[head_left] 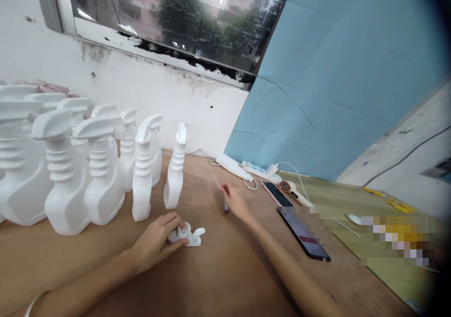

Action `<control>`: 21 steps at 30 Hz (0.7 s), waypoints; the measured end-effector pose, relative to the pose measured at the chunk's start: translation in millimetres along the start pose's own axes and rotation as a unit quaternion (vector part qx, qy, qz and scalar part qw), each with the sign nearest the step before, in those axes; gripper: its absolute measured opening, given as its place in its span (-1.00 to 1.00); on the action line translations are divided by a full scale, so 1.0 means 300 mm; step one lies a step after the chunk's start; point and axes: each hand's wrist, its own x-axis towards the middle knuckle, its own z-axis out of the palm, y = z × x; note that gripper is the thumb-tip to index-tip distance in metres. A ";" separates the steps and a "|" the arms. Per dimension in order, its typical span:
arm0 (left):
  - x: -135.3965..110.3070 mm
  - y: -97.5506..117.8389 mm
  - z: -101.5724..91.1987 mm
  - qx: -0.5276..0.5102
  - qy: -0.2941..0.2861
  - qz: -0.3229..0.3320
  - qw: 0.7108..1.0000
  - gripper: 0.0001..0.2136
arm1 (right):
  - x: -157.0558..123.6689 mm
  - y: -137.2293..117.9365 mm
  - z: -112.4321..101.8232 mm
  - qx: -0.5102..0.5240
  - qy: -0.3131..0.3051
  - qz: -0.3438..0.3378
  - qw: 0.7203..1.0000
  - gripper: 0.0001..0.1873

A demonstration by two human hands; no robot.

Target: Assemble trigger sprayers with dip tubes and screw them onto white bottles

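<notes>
My left hand (157, 239) rests on the brown table (218, 279), fingers curled around a white spray trigger head (188, 235) that lies on its side. My right hand (235, 202) reaches farther forward and pinches a thin clear dip tube (216, 181) with a small dark tip hanging below the fingers. Several white spray bottles (105, 166) with trigger heads fitted stand in a cluster at the left; the nearest single one (175, 169) is just beyond my left hand.
A white power strip (234, 166) with cables lies at the table's back. Two phones (305, 232) and a small handheld device (292, 192) lie to the right. A blue sheet (334, 87) leans against the wall under a window.
</notes>
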 end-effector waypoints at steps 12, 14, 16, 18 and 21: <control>-0.004 -0.005 0.019 -0.083 -0.001 -0.032 0.996 -0.74 | -0.249 -0.314 0.072 0.423 -0.108 -0.012 0.900 -0.86; -0.002 -0.008 0.020 -0.073 0.000 -0.029 0.997 -0.75 | -0.252 -0.310 0.070 0.402 -0.099 -0.016 0.910 -0.86; -0.001 -0.009 0.021 -0.062 0.002 -0.028 0.998 -0.76 | -0.251 -0.301 0.067 0.381 -0.097 -0.022 0.919 -0.85; -0.002 -0.008 0.021 -0.055 0.001 -0.030 0.998 -0.77 | -0.251 -0.295 0.066 0.346 -0.093 -0.035 0.933 -0.86; -0.003 -0.003 0.017 -0.050 0.003 -0.033 0.998 -0.77 | -0.257 -0.295 0.069 0.294 -0.078 -0.054 0.951 -0.88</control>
